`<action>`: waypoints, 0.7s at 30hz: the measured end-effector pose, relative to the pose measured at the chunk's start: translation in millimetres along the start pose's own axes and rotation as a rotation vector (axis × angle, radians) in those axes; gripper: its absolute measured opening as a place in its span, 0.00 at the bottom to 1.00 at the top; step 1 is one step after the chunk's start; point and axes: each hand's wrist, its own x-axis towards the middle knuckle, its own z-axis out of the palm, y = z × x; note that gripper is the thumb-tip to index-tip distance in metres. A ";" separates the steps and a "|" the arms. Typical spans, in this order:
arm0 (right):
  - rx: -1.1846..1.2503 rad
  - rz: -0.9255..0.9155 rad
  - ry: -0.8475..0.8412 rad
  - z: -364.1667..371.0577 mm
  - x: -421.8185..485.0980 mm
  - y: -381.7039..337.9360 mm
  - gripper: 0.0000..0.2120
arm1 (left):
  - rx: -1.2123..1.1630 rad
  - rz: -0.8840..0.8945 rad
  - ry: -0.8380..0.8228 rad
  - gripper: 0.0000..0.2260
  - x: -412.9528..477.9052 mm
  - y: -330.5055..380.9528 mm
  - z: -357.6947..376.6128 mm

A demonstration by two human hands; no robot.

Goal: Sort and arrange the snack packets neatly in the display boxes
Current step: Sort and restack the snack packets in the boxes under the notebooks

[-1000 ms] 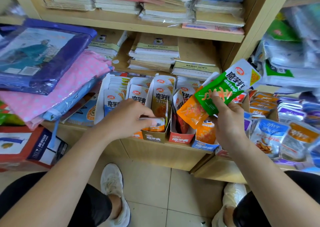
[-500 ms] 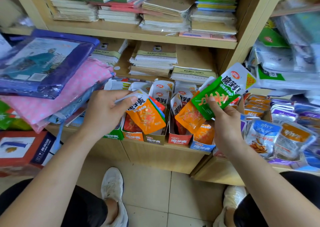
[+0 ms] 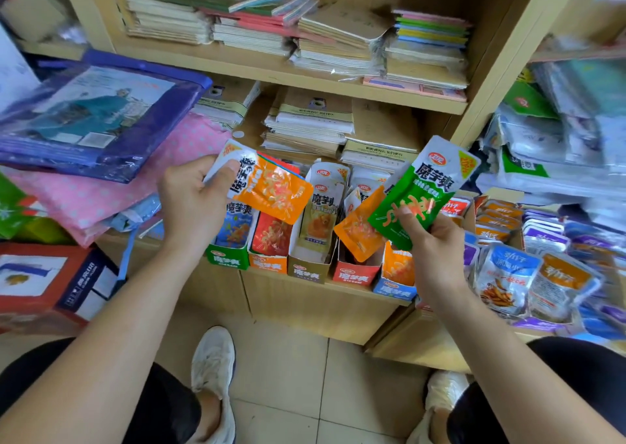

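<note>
three packets are held up in front of the boxes. an orange packet (image 3: 274, 194) is clamped by the fingers (image 3: 223, 172) of the left hand (image 3: 191, 206), the thumb pressed on its white top, above the two leftmost boxes. a red edge shows behind it; whether that is another held packet cannot be told. a green packet (image 3: 423, 189) and a second orange packet (image 3: 357, 232) are pinched together in the right hand (image 3: 440, 250), the green one in front, over the two rightmost boxes.

five boxes are lined up side by side at the front edge of a shelf (image 3: 250, 121): a green box (image 3: 227, 259), an orange box (image 3: 267, 264), a tan box (image 3: 306, 271), a red box (image 3: 352, 276) and a blue box (image 3: 394, 289). packets are stood upright in them; their number cannot be counted.

three stacks of notebooks (image 3: 311, 121) are seen behind the boxes. many loose packets (image 3: 504, 274) are piled to the right on a lower ledge. to the left, one purple bag (image 3: 95, 115) is laid on a pink cloth (image 3: 101, 193). two white shoes (image 3: 213, 359) are planted on the tile floor (image 3: 288, 376).
</note>
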 end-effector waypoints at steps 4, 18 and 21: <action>-0.019 0.006 0.011 4.5 -6.1 -2.3 0.10 | -0.030 -0.038 0.020 0.16 1.0 -2.4 -4.0; -0.121 -0.146 -0.025 98.7 5.3 -30.9 0.06 | -0.159 -0.153 0.290 0.10 17.0 -19.9 -57.1; -0.316 -0.269 -0.027 120.9 19.0 -30.0 0.13 | -0.141 -0.131 0.313 0.12 14.4 -23.4 -63.2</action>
